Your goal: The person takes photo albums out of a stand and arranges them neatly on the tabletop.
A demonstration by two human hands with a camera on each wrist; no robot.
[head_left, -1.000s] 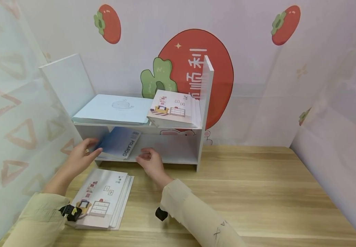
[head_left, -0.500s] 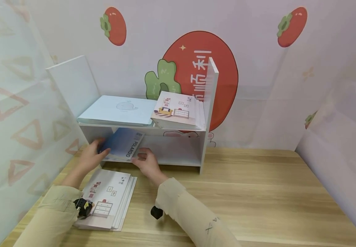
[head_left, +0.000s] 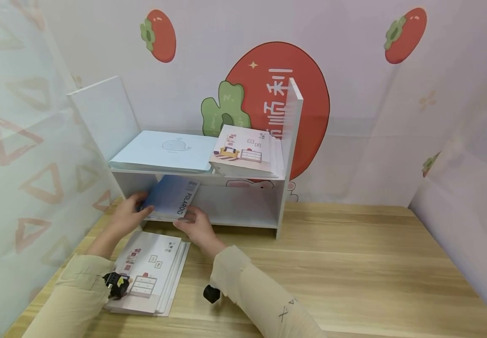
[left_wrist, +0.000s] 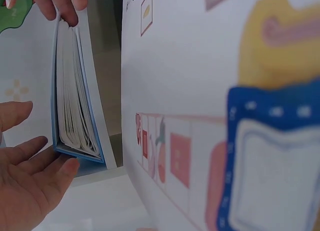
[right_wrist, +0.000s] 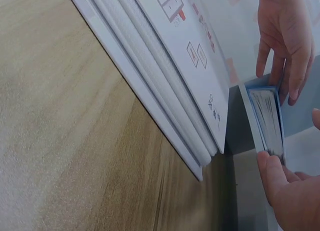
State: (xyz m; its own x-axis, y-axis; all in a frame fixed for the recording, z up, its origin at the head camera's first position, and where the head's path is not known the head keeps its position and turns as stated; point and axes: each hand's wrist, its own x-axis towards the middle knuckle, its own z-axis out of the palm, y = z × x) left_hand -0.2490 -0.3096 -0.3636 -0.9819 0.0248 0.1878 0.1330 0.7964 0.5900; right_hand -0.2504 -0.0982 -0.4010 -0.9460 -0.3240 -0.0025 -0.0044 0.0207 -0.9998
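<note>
A blue hardcover book (head_left: 169, 195) marked POLAROID lies slanted on the lower shelf of the white shelf unit (head_left: 243, 202). My left hand (head_left: 129, 216) is at its left end, fingers reaching along the side and thumb near the front. At the right front corner, my right hand (head_left: 198, 230) pinches the book, its thumb (right_wrist: 270, 166) over the page edge. The left wrist view shows the page block (left_wrist: 72, 91) between both hands, the left hand's fingers loosely spread. From the right wrist, the left hand (right_wrist: 287, 41) hangs at the book's far end.
Several white illustrated books (head_left: 150, 272) lie stacked on the wooden table (head_left: 353, 272), below my left forearm. On the upper shelf are a pale blue whale-covered book (head_left: 167, 150) and more white books (head_left: 245, 152). The shelf's side panel (head_left: 293, 141) rises at right.
My right hand has moved left to the book's right front corner and taken hold of it. My left hand has come closer against the book's left end. The camera view has shifted slightly.
</note>
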